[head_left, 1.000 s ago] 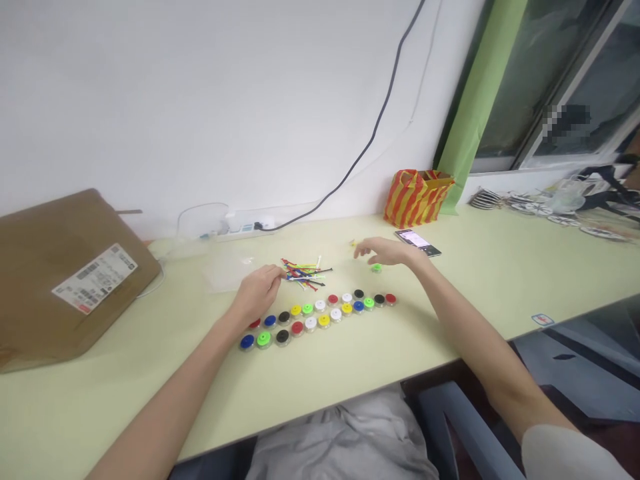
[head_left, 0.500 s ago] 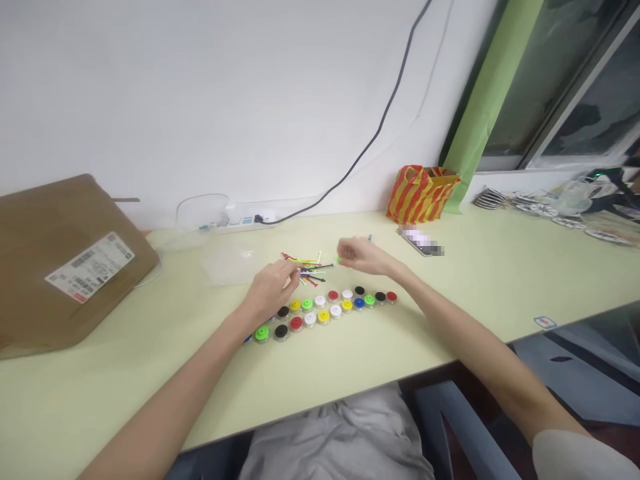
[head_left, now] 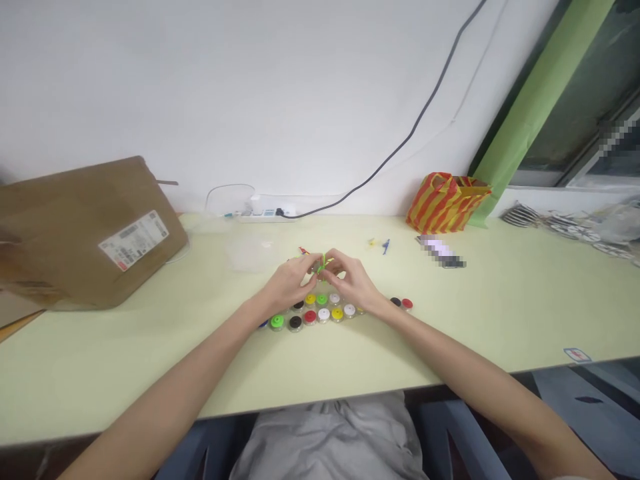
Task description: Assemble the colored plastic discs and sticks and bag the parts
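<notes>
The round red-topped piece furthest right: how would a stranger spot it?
On the pale green table, find the bare right hand. Just right of its wrist, beside a round black-topped piece, sits the round red-topped piece, set apart by colour and rightmost place.

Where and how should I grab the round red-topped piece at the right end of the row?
Probably by the rim of the red-topped piece, pinched front and back, coming from above and the right. Its top is round and faces up, and the black-topped piece sits close on its left, leaving little room there.
</notes>
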`<state>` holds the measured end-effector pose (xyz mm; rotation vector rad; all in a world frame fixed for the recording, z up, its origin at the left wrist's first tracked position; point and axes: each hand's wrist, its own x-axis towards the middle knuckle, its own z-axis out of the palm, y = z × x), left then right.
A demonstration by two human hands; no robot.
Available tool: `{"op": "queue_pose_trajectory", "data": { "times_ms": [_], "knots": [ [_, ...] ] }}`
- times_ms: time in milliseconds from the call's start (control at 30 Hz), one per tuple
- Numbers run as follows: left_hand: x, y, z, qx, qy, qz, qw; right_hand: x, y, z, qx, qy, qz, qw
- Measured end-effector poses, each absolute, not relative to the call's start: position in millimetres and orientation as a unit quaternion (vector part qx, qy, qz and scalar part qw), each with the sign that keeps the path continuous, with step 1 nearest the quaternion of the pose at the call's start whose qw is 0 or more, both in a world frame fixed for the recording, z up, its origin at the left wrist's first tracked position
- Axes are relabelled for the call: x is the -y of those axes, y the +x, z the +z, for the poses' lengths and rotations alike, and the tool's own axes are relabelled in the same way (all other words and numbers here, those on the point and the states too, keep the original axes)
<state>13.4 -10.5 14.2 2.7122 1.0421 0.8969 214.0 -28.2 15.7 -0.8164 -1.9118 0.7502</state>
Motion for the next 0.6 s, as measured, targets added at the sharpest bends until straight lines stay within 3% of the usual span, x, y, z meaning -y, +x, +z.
{"op": "queue_pose_trajectory", "data": {
  "times_ms": [200,400,600],
  "knots": [
    [17,14,22,-0.328,0.898,0.282,0.084,21,220,19,0.782,-0.284,0.355,0.427],
    [14,16,19,-0.314,0.914,0.247,0.071,-1,246,25,0.782,-0.212,0.468,0.353],
    [-4,1,16,-0.328,0.899,0.291,0.026,-30,253,12,0.751,-0.401,0.324,0.413]
  ]
}}
